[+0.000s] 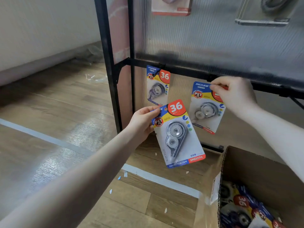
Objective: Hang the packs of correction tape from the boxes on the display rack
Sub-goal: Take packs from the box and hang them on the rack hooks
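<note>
My left hand [142, 122] grips a correction tape pack [178, 135] by its upper left corner, holding it tilted in front of the rack's lower panel. My right hand [233, 94] pinches the top of a second pack [205, 111] right under the black crossbar [189, 70] of the display rack. A third pack [158, 86] hangs from a hook on that bar at the left. An open cardboard box [256, 163] at the lower right holds several more packs [243, 206].
The rack's black upright post [108, 63] stands left of the packs. Blurred items [171, 7] hang higher on the ribbed panel. Wooden floor with pale tape lines [49, 137], paper scraps and crumpled clear plastic [95, 77] lies to the left.
</note>
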Demonstrator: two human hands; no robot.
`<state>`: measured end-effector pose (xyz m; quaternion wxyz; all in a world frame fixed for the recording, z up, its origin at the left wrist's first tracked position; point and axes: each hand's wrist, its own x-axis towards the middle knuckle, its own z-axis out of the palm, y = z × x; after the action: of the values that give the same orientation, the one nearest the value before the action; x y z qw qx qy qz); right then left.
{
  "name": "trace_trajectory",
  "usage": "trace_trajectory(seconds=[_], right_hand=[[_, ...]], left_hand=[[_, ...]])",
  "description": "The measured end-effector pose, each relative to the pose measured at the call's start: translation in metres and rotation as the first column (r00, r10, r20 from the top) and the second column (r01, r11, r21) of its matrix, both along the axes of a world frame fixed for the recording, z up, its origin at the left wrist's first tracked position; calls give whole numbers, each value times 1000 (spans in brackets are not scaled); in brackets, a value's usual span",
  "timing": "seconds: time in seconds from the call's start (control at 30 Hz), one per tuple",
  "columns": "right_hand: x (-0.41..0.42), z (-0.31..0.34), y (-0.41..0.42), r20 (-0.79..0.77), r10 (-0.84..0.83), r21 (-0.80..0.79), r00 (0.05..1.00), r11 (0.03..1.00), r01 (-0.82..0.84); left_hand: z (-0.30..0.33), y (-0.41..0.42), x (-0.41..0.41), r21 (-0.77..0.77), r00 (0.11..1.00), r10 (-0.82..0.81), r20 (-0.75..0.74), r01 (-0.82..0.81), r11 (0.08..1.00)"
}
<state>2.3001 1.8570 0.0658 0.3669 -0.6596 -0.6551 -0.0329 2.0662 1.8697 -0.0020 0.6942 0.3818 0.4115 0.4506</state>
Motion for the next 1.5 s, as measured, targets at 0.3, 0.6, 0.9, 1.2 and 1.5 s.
trace_trajectory(seconds=[0.3,0.6,0.9,1.2,1.5], right_hand=[[9,8,-3,-45,70,-71,996,995,-74],[24,9,7,-36,97,-196,995,975,-102],[31,-5,23,59,47,-125,997,991,-40],[31,-7,35,115,-18,-106,993,994,30],[46,-5,19,225,-49,-89,973,993,71]], left_hand=[[7,0,11,65,998,19,-53,-15,998],[14,-11,30,287,986,8,-168,41,957],[20,-12,40,340,983,-87,-163,139,930],[18,-7,39,405,969,-90,-231,179,897],[21,-3,46,479,975,19,-220,91,873]])
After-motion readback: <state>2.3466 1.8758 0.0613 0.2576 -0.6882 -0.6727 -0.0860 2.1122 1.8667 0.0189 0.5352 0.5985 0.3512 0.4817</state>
